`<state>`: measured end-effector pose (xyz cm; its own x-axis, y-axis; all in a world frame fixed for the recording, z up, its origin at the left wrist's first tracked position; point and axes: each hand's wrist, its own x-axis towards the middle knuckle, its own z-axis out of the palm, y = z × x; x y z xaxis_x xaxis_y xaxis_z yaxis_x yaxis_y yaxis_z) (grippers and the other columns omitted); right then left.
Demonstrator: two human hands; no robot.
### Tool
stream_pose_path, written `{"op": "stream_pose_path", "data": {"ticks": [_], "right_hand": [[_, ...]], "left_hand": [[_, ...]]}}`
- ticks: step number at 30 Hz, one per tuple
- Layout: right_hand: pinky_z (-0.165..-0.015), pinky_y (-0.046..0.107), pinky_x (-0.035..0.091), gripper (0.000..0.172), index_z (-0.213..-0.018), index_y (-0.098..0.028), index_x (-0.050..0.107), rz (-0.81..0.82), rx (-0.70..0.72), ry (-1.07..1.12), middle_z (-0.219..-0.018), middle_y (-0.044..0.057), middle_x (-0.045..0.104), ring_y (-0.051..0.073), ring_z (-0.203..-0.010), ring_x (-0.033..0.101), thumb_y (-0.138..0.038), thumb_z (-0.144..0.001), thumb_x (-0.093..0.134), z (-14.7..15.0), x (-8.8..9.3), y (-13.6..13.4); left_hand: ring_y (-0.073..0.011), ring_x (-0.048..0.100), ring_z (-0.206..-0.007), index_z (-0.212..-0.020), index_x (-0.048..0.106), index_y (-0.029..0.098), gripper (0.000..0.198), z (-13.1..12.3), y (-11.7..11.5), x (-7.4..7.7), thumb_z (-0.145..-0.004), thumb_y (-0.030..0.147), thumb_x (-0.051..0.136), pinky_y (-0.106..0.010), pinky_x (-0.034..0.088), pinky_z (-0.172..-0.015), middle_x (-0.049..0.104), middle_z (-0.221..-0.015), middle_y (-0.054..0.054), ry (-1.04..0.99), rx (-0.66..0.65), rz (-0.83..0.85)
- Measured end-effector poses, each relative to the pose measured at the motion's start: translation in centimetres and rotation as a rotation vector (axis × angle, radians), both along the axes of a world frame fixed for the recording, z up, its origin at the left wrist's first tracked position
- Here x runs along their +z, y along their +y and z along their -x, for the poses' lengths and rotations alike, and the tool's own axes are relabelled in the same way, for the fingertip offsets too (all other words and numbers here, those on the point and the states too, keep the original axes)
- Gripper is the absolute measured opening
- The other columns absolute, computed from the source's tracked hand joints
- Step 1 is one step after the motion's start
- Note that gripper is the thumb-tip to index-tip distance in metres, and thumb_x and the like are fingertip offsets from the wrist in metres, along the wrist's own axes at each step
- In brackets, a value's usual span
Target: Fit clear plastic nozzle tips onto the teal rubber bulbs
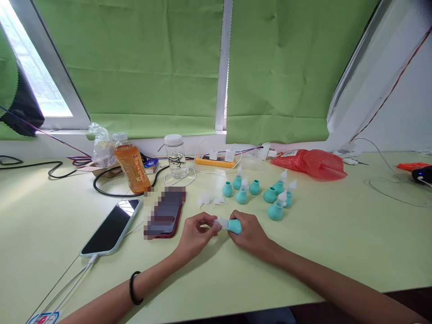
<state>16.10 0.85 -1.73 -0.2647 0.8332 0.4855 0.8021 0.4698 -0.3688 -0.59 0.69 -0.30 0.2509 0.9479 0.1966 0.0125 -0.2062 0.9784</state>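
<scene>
Between my hands, just above the table, lies a teal squeeze bulb (235, 226) on its side with a clear nozzle (222, 222) at its left end. My right hand (249, 230) is closed round the bulb. The fingertips of my left hand (200, 230) pinch the clear nozzle. Beyond my right hand stand several teal bulbs, some open at the top like this bulb (254, 187), others fitted with a clear pointed tip, like this bulb (275, 211). Several loose translucent tips (211, 199) lie in a small pile past my left hand.
Left of my hands lie a dark red phone (167, 213) and a light-cased phone (111, 228) with white cables. An orange drink bottle (132, 166), a clear jar (177, 157), a yellow power strip (216, 162) and a red plastic bag (310, 164) line the back of the table (354, 243).
</scene>
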Motion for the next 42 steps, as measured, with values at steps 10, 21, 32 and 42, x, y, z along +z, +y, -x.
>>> {"op": "stream_pose_path", "data": {"ticks": [10,21,32,42], "right_hand": [[-0.043,0.020,0.029,0.006,-0.058,-0.018,0.047,0.164,0.161,0.104,-0.050,-0.004,0.048,0.009,-0.045,0.040,-0.013,-0.055,0.049,0.0,1.0,-0.3],[-0.045,0.018,0.029,0.006,-0.053,-0.016,0.046,0.403,0.300,0.267,-0.052,-0.005,0.040,0.008,-0.052,0.037,-0.013,-0.054,0.051,-0.1,2.1,-0.4],[-0.048,0.021,0.038,0.019,-0.061,-0.015,0.054,0.315,0.164,0.602,-0.053,-0.002,0.049,0.010,-0.050,0.045,-0.033,-0.068,0.056,-0.2,2.2,0.3],[-0.052,0.026,0.044,0.027,-0.077,-0.015,0.054,0.217,0.071,0.820,-0.063,0.002,0.055,0.012,-0.051,0.050,-0.041,-0.071,0.052,-1.1,2.3,1.8]], "left_hand": [[-0.0151,0.056,-0.066,-0.072,0.060,0.012,0.023,0.3,0.1,-0.1,-0.057,0.026,0.069,-0.025,0.050,-0.056,0.060,-0.073,-0.006,0.013,-0.057,-0.005],[-0.0175,0.056,-0.075,-0.073,0.059,0.013,0.020,0.2,-0.2,0.0,-0.060,0.026,0.066,-0.026,0.051,-0.060,0.060,-0.075,-0.006,0.000,-0.117,-0.083],[-0.0161,0.054,-0.084,-0.111,0.047,0.019,0.036,0.4,-0.7,0.5,-0.076,0.021,0.050,-0.030,0.051,-0.070,0.057,-0.098,-0.007,0.203,0.022,-0.403],[-0.0244,0.038,-0.106,-0.120,0.038,0.022,0.043,0.2,0.4,-0.6,-0.078,0.017,0.041,-0.041,0.039,-0.085,0.043,-0.120,-0.009,0.850,-0.125,-0.740]]}}
